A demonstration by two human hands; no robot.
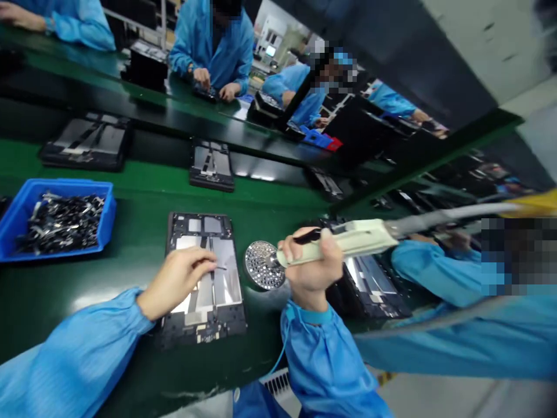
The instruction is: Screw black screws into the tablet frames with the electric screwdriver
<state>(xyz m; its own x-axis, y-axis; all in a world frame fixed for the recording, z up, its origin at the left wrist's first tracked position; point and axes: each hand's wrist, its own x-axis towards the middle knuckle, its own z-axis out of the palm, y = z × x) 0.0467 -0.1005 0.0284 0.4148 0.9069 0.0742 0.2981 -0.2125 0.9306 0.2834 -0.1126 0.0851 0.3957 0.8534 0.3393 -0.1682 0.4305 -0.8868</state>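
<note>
An opened tablet (228, 316) lies in front of me with its inside parts facing up. Over its middle is my left hand (185, 273), thumb and fingers pinched together on a thin dark piece (221, 268) too small to name. My right hand (311, 270) is wrapped round a pale green electric screwdriver (363, 238), held nearly level with its cord running off to the right. The screwdriver's tip points left, at or just over a round silver dish (261, 281) with a dotted surface. Whether the tip touches the dish I cannot tell.
A blue bin (107, 217) full of small dark and metal parts stands at the left. More opened tablets (211, 159) lie along the back ledge, with another tablet (374, 281) at the right. Co-workers in blue sleeves (213, 52) sit opposite, and one sits close on my right.
</note>
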